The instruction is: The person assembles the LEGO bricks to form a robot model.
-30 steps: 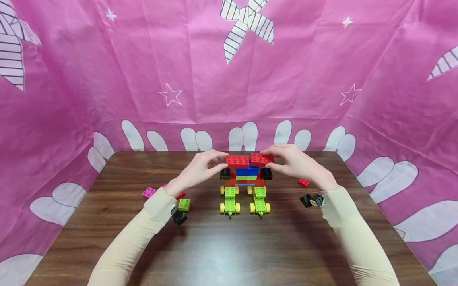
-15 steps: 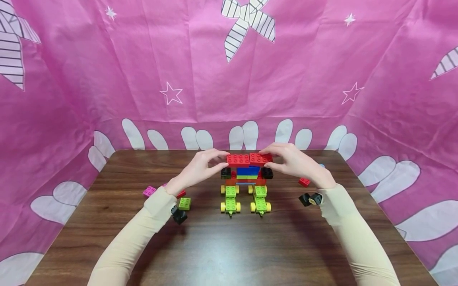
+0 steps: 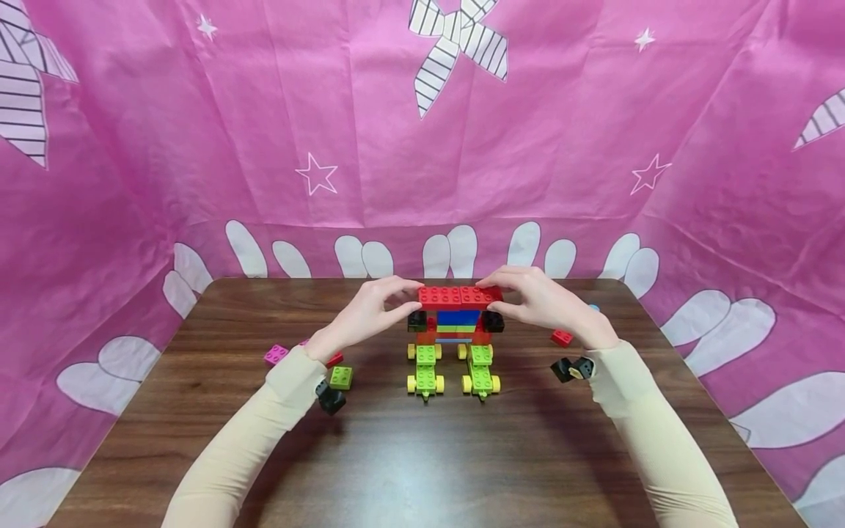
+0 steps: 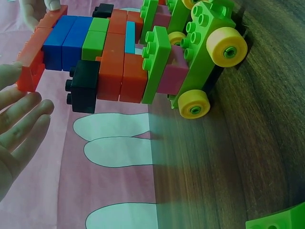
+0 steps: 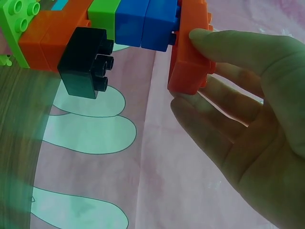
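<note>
My left hand (image 3: 372,308) pinches the outer end of the left red brick (image 3: 439,295), thumb near, fingers far. The right red brick (image 3: 474,295) lies in line against it, and my right hand (image 3: 535,297) grips its outer end. Both bricks lie across the top of a column of blue bricks (image 3: 458,317) and overhang it. In the right wrist view some studs of the top blue brick (image 5: 159,24) show below the right red brick (image 5: 188,62). Lower down, black bricks (image 3: 416,321) (image 3: 493,321) stand on orange ones (image 4: 110,71), over two green wheeled bases (image 3: 425,375) (image 3: 481,375).
Left on the brown table (image 3: 409,469) lie a magenta brick (image 3: 276,354), a green brick (image 3: 341,378) and a partly hidden red brick (image 3: 334,359). A small red brick (image 3: 562,337) lies at the right, near a mostly hidden blue piece (image 3: 594,307). Pink cloth (image 3: 396,169) surrounds the table.
The right red brick has shifted left and turned straight, closing the gap to the left red brick. Both bricks now form one even row. The wheeled bases have stayed in place.
</note>
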A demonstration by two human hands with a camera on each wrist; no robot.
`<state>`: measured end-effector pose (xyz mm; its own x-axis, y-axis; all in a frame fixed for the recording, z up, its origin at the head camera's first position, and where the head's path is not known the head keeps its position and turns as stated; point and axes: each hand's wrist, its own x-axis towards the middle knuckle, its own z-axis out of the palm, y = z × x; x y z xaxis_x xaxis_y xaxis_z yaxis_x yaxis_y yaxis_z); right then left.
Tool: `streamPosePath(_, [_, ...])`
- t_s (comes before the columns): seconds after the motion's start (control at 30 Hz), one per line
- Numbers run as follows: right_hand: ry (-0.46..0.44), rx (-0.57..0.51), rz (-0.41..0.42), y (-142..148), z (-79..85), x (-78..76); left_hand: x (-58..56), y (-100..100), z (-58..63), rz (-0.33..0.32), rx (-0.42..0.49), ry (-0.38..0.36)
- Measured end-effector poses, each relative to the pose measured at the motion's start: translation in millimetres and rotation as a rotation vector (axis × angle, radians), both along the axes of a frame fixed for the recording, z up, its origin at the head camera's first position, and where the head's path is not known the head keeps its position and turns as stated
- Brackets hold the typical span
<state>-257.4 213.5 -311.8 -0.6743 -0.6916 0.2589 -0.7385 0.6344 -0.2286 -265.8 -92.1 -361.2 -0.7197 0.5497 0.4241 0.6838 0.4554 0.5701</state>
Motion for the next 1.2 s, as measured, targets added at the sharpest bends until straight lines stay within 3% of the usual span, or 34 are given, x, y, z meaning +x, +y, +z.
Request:
streamPosePath(0.3, [0.048, -0.049, 0.031, -3, -4.0, -0.1, 0.8, -1, 0.0, -0.001, -0.007, 0.003])
streamPosePath(1.2, [0.034, -0.084, -0.016, -7, -10.5, 3.7, 1.7, 1, 0.9, -0.009, 0.001, 0.002])
